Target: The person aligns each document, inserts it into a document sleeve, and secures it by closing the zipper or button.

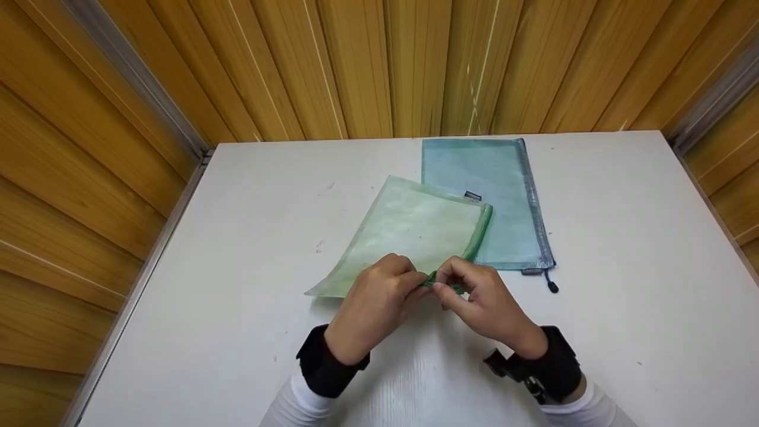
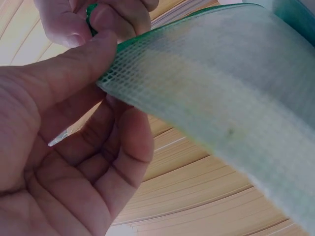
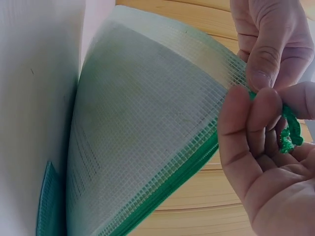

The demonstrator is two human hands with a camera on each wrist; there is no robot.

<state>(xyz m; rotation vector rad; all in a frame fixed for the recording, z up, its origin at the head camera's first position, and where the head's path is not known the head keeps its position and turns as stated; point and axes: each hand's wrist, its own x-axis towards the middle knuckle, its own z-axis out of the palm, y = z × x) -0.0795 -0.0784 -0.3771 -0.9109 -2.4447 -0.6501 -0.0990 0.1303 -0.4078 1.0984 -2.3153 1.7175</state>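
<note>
A pale green mesh zipper pouch is tilted up off the table, its far part overlapping a blue mesh zipper pouch. My left hand pinches the green pouch's near corner, at one end of its green zipper; in the left wrist view the thumb lies over the mesh there. Right beside it, my right hand pinches the crinkled green zipper pull between thumb and fingers. Part of the pull dangles past the fingertips; the rest is hidden by them.
Lying flat on the white table, the blue pouch has a dark zipper pull at its near right corner. Wood-patterned panels stand behind the table and at both sides. Black bands circle both wrists.
</note>
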